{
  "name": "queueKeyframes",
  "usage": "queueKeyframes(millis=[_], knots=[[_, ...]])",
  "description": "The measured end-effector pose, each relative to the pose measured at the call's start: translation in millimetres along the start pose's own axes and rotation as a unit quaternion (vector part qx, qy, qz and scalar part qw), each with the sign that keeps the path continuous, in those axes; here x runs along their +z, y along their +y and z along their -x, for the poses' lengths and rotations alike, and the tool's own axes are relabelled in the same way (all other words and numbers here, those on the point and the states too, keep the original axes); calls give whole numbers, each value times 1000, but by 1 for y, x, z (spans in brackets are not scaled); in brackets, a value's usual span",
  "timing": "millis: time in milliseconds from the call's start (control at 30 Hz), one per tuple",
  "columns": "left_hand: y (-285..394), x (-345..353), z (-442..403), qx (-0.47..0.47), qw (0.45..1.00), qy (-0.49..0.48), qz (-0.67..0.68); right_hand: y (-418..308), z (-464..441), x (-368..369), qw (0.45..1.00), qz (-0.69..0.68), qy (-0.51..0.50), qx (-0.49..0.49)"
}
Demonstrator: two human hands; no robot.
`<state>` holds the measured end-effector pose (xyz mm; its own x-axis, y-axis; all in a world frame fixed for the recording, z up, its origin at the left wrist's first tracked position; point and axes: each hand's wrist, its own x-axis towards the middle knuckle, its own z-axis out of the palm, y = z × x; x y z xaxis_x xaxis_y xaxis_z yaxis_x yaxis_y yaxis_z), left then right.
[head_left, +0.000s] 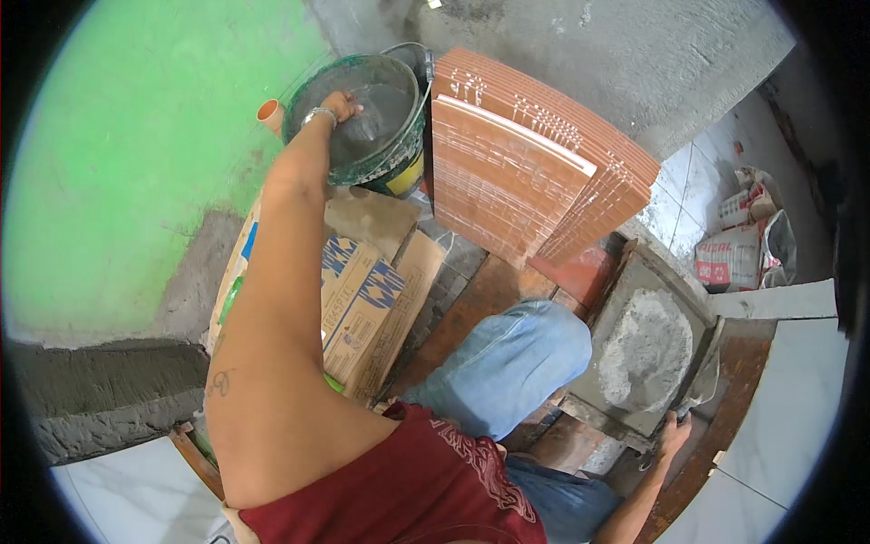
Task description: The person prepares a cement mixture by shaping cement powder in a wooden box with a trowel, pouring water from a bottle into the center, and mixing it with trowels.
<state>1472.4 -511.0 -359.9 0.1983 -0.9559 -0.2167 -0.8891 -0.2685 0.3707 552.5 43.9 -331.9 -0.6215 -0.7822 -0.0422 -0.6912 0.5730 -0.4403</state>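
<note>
My left hand (341, 107) reaches inside the rim of a dark bucket (396, 170) with grey water (390, 102) in it. Its fingers are closed, and a pale, blurred shape shows just beyond them; I cannot make out what it is. At the lower right, my right hand (671, 435) is curled at the near corner of a mortar tray (605, 419). A small dark thing shows at its fingers, too little of it to name. Pale powder (645, 349) lies in a round heap on wet grey mortar in the tray.
Reddish ribbed tiles (517, 172) stand on edge beside the bucket. A flattened cardboard box (362, 299) lies under my left arm. An orange pipe end (270, 112) sticks out by the green wall (163, 163). Torn cement bags (734, 249) rest at the right.
</note>
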Motion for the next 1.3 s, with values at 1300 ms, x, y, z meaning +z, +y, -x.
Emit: queueKeyframes(millis=[1300], knots=[[449,-108,396,633,772,40,35,-20,-23,-18,981,-168,73,-70]])
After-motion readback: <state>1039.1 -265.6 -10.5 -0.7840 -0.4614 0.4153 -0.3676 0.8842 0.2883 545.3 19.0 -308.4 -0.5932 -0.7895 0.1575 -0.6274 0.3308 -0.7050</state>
